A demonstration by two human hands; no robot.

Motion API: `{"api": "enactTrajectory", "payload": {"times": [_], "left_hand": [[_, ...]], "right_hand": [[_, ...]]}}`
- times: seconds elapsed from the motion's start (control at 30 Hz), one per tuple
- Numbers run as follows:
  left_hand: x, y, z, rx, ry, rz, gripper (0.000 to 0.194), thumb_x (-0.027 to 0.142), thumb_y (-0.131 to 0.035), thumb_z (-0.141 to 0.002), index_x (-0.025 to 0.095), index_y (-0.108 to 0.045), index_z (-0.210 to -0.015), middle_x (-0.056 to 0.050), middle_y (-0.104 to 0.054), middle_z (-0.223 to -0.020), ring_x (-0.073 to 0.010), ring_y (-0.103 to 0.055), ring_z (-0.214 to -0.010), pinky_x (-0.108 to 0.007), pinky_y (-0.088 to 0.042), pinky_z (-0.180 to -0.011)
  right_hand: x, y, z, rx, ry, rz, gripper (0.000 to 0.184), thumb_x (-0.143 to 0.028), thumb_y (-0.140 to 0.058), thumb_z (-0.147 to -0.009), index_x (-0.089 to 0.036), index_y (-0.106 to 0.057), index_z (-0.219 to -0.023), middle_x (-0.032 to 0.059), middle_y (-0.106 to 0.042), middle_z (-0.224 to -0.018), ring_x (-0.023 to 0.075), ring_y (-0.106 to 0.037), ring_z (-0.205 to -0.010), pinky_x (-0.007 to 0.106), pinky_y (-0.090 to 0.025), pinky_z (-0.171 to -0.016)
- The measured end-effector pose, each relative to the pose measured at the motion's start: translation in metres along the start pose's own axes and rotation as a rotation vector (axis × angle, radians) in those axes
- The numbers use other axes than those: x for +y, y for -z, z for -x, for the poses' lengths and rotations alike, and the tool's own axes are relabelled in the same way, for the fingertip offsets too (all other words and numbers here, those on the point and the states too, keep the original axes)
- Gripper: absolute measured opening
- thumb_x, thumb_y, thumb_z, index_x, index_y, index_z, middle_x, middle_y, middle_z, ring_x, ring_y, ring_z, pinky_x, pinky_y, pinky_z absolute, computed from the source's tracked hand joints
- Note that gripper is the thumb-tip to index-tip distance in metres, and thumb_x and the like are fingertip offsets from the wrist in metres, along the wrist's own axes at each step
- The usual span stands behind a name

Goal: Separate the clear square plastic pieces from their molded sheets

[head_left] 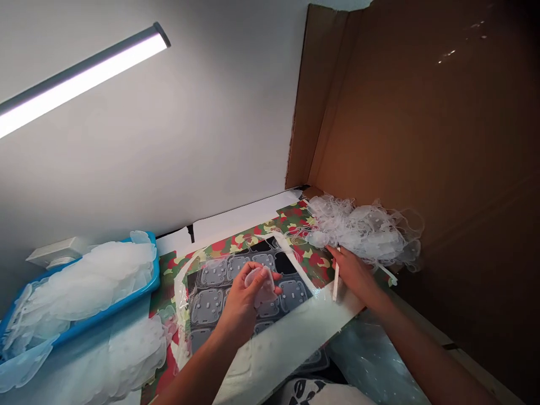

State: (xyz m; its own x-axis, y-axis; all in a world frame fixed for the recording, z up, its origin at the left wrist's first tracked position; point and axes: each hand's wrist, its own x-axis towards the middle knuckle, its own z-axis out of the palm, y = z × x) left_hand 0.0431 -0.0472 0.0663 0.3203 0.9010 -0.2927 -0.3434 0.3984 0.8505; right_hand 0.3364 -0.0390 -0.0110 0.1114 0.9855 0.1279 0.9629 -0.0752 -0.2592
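My left hand (pixel 237 306) pinches a thin translucent silicone-like piece (pixel 265 291) between thumb and fingers, above a sheet of moulded translucent pieces (pixel 206 306) on a dark backing. The sheet shows rows of rounded outlines with small raised dots. To the right, my right hand (pixel 354 274) is closed around a slim white stick (pixel 336 281), which points down towards the near edge. Its fingertips are beside a tangled heap of clear trimmings (pixel 365 228); whether they touch it or hold a scrap, I cannot tell.
At left stands a blue tub (pixel 155 270) heaped with translucent pieces (pixel 97 267). More pieces lie in a loose pile (pixel 137 346) in front of it. A camouflage-patterned covering (pixel 248 239) lies under the sheet. A tall cardboard wall (pixel 422 124) closes off the right side.
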Motion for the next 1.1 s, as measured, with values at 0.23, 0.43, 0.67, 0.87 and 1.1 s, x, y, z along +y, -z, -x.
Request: {"api": "enactTrajectory", "payload": {"times": [0.23,0.43,0.67,0.87,1.1], "left_hand": [[0.003,-0.005,-0.002,-0.019,-0.087,-0.104,0.035,0.044,-0.079,-0.07,0.016,-0.061,-0.08,-0.004,-0.069,-0.078,-0.012,-0.06,-0.06,-0.023,-0.047,-0.06],[0.001,-0.006,0.002,-0.005,-0.189,-0.165,0.03,0.042,-0.077,-0.073,0.015,-0.063,-0.075,-0.001,-0.063,-0.066,-0.0109,-0.053,-0.057,-0.023,-0.043,-0.059],[0.004,-0.001,0.011,-0.057,-0.297,-0.159,0.025,0.037,-0.076,-0.076,0.017,-0.061,-0.076,0.0,-0.063,-0.064,-0.012,-0.054,-0.06,-0.022,-0.042,-0.061],[0.008,-0.004,0.02,-0.068,-0.337,-0.155,0.024,0.037,-0.075,-0.078,0.018,-0.059,-0.075,0.002,-0.061,-0.061,-0.0119,-0.054,-0.06,-0.022,-0.043,-0.062],[0.009,-0.004,0.022,-0.075,-0.35,-0.19,0.02,0.033,-0.073,-0.079,0.019,-0.059,-0.076,0.002,-0.059,-0.061,-0.012,-0.053,-0.061,-0.023,-0.042,-0.062]], "right_hand": [[-0.008,0.015,0.03,-0.159,-0.273,-1.073,0.047,-0.036,-0.053,-0.087,-0.017,-0.059,-0.129,0.0057,-0.066,-0.081,0.0147,-0.053,-0.057,0.024,-0.039,-0.047],[-0.086,0.037,0.045,-0.269,-0.107,-1.364,0.054,-0.054,-0.062,-0.084,-0.02,-0.064,-0.126,0.0079,-0.066,-0.091,0.0102,-0.047,-0.057,0.023,-0.038,-0.047],[-0.129,0.053,0.051,-0.043,0.333,-0.979,0.042,-0.047,-0.056,-0.091,-0.031,-0.062,-0.13,0.0067,-0.07,-0.091,0.0206,-0.061,-0.076,0.031,-0.05,-0.065],[-0.143,0.06,0.055,0.068,0.413,-0.916,0.036,-0.041,-0.053,-0.095,-0.035,-0.061,-0.13,0.0033,-0.073,-0.095,0.0191,-0.064,-0.08,0.029,-0.051,-0.069],[-0.147,0.057,0.056,0.1,0.427,-0.919,0.036,-0.036,-0.056,-0.094,-0.037,-0.06,-0.13,0.0014,-0.074,-0.1,0.0189,-0.067,-0.084,0.03,-0.054,-0.075]]}}
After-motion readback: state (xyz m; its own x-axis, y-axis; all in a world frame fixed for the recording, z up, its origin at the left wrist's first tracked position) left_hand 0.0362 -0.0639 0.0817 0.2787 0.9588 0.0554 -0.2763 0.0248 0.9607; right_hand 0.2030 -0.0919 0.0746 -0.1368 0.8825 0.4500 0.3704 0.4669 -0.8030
